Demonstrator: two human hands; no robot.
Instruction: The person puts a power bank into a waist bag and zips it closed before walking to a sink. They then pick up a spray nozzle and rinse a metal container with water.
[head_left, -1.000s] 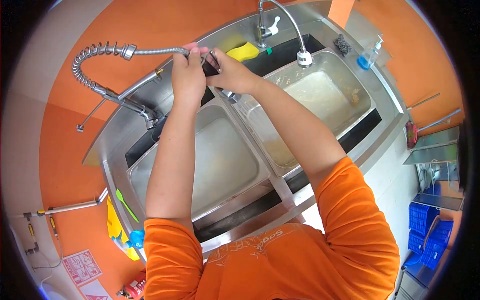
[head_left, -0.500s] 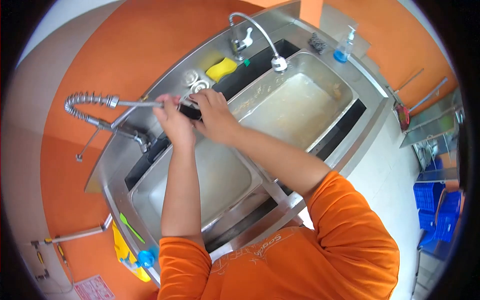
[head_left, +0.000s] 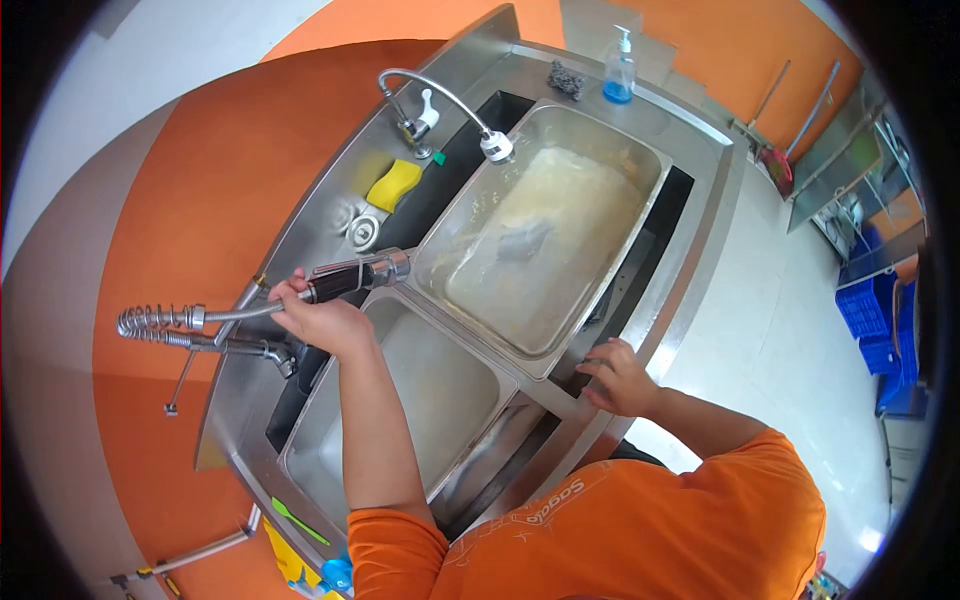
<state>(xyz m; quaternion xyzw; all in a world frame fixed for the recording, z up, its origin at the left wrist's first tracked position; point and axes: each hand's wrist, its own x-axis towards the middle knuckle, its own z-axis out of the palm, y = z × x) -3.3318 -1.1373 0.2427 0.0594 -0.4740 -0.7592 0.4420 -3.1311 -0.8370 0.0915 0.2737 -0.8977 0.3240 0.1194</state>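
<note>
My left hand [head_left: 322, 318] is closed around the hose end of a pre-rinse sprayer [head_left: 338, 284], which has a black grip and a chrome head. The sprayer head points right, over the near corner of a large metal pan [head_left: 655, 190]. A faint streak leads from it to a grey, rippled patch in the pan's cloudy water [head_left: 570, 200]. Holding nothing, my right hand [head_left: 620, 380] is at the front edge of the sink counter with fingers loosely bent and apart. A second metal pan [head_left: 480, 375] sits below my left forearm.
A flexible faucet [head_left: 496, 147] hangs over the large pan. On the back ledge are a yellow sponge [head_left: 394, 186] and metal cans [head_left: 363, 232]. A steel scrubber [head_left: 566, 80] and soap bottle [head_left: 619, 68] stand at the far end. A green utensil [head_left: 298, 520] lies near left.
My right hand has left the sprayer and moved down to the counter's front edge. My left hand keeps hold, and the sprayer head now points over the large pan. The view has shifted.
</note>
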